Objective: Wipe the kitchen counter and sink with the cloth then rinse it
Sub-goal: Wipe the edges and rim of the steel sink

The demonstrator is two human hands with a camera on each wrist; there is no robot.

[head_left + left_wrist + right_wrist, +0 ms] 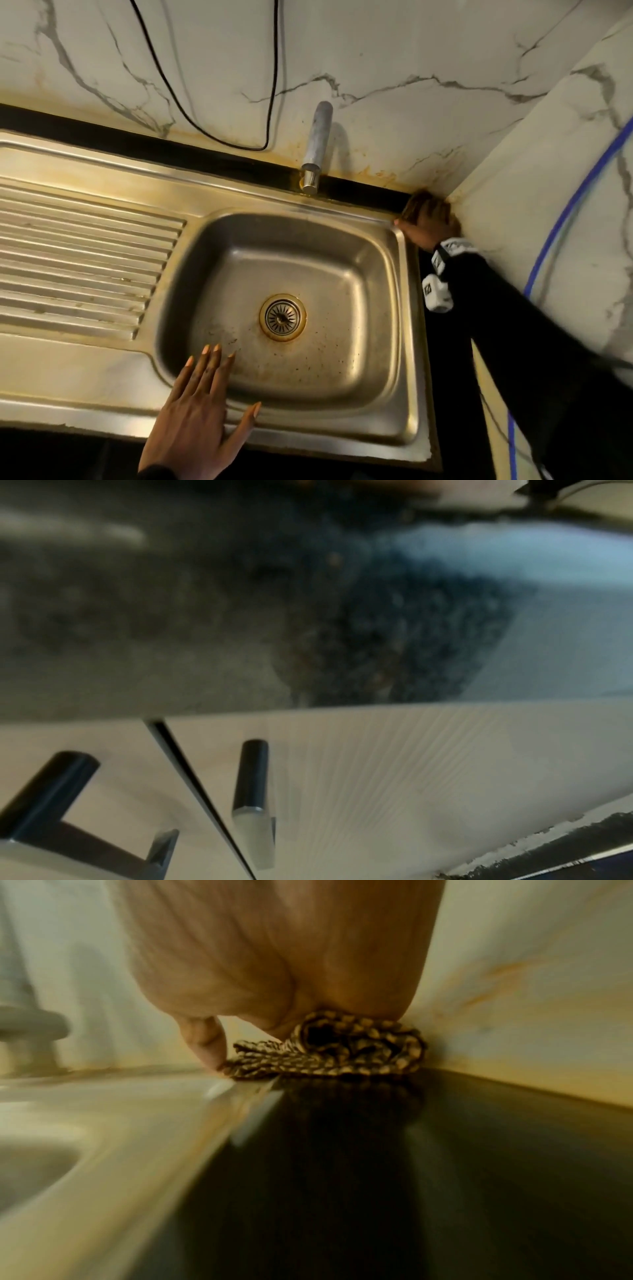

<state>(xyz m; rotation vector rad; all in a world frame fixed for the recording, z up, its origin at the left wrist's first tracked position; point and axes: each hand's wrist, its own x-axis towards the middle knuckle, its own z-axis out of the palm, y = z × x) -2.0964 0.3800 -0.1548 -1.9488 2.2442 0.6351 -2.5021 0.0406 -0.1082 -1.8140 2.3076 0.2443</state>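
A brown-and-yellow checked cloth (329, 1053) lies bunched in the far right corner of the black counter (342, 1164), against the marble walls. My right hand (428, 221) covers it and grips it, thumb tip on its left edge; in the head view only a bit of the cloth (418, 200) shows past the fingers. The steel sink (407, 342) lies just left of that hand, its basin stained and speckled around the drain (282, 317). My left hand (202, 394) rests flat on the sink's front rim, fingers straight and reaching over the basin edge.
A ribbed drainboard (78, 260) lies left of the basin. The tap (317, 150) stands behind the basin at the stained marble wall. A black cable (270, 113) hangs against that wall. The left wrist view is blurred and shows cabinet doors with bar handles (251, 777).
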